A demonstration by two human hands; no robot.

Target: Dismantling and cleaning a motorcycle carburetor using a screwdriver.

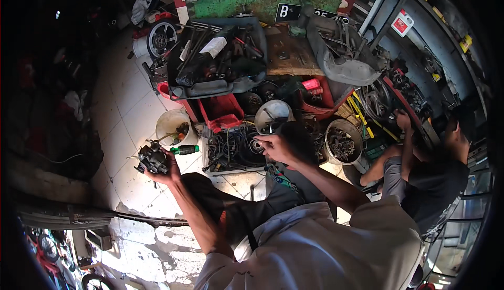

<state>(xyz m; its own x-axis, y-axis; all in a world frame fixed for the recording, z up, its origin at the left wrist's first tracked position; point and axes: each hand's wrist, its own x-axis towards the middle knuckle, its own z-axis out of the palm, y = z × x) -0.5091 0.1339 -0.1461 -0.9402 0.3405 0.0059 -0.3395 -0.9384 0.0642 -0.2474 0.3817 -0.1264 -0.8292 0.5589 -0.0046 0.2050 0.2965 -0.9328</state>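
Observation:
My left hand (164, 170) is closed around a dark metal part that looks like a carburetor (152, 158), held out over the tiled floor at the left. Just beyond that hand is a green-and-black screwdriver handle (186, 149), beside a white bucket (164, 127) with small parts in it. My right hand (278, 147) reaches over a crate of black cables and parts (233, 148). Its fingers are bent together at the tips; whatever they pinch is too small to make out. Close beyond it stands a whitish tub (274, 115).
A grey tray heaped with hand tools (218, 59) and red bins (220, 112) stand in front. A bucket of small metal parts (344, 142) is at right. Another person (428, 179) sits at the far right, a hand raised near a rack of parts. A wheel (161, 39) leans at left.

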